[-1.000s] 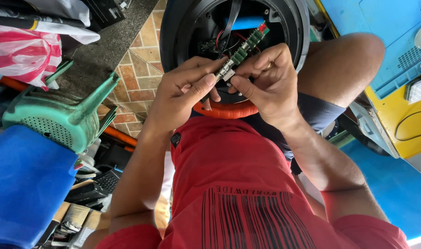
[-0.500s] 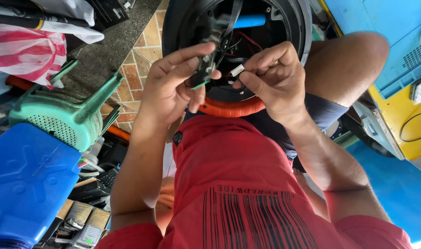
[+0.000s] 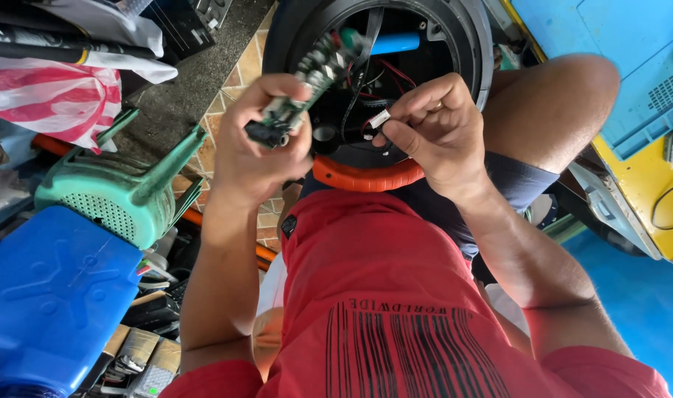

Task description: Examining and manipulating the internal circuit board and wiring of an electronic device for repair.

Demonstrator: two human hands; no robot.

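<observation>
My left hand (image 3: 259, 147) grips a narrow green circuit board (image 3: 307, 85), tilted up to the right in front of a round black housing (image 3: 469, 44). My right hand (image 3: 432, 129) pinches a small white plug (image 3: 379, 119) on thin red and black wires that run into the housing. The board and the plug are apart. Inside the housing sit a blue cylinder (image 3: 395, 43) and more wiring. An orange ring (image 3: 358, 175) edges its near side, resting against my lap.
A green plastic stool (image 3: 122, 195) lies tipped at the left, with a blue plastic stool (image 3: 49, 295) below it. A red-striped plastic bag (image 3: 49, 92) hangs top left. A yellow and blue casing (image 3: 646, 110) stands at the right. Small packets clutter the floor lower left.
The plug has come off the board. My left hand carried the board left and turned it, while my right hand kept the white plug near the housing.
</observation>
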